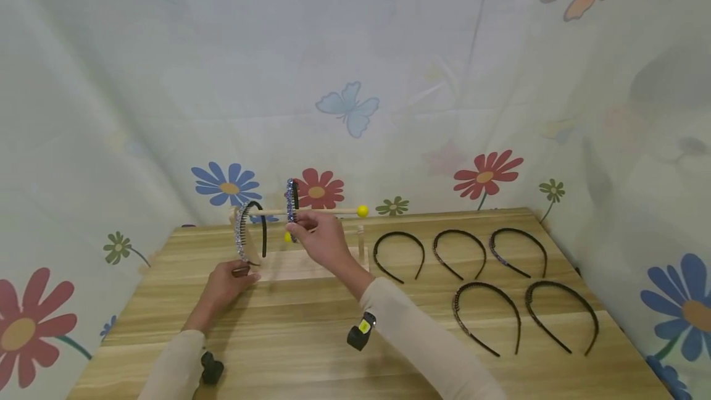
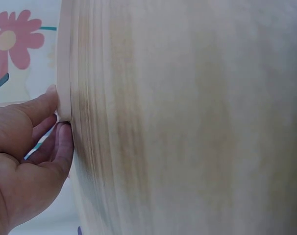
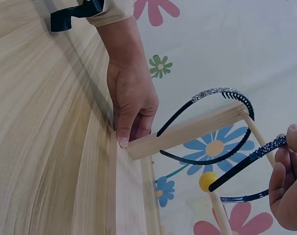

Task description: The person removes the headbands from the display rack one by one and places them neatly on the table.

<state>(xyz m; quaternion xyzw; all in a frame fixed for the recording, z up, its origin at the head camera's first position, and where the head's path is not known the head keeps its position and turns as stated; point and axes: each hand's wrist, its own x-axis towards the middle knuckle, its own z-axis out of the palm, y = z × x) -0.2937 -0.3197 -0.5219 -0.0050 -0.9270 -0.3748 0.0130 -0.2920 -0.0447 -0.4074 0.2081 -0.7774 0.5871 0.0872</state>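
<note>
A wooden headband stand (image 1: 294,267) with a flat base, an upright and yellow-tipped rods stands at the table's back left. My left hand (image 1: 224,286) grips the left end of its base; in the left wrist view, thumb and fingers pinch the base's corner (image 2: 64,105). One black toothed headband with silvery glitter (image 1: 240,236) hangs around the upright. My right hand (image 1: 322,239) pinches another headband, with blue-purple glitter (image 1: 291,196), by its decorated part at the upper rod (image 1: 333,211). In the right wrist view, that headband's dark end (image 3: 232,174) overlaps a yellow ball (image 3: 207,181).
Several dark headbands lie on the wooden table (image 1: 311,350) to the right, among them one nearest the stand (image 1: 397,233) and one at the front right (image 1: 561,287). A flower-and-butterfly curtain (image 1: 411,159) rises behind the table's back edge.
</note>
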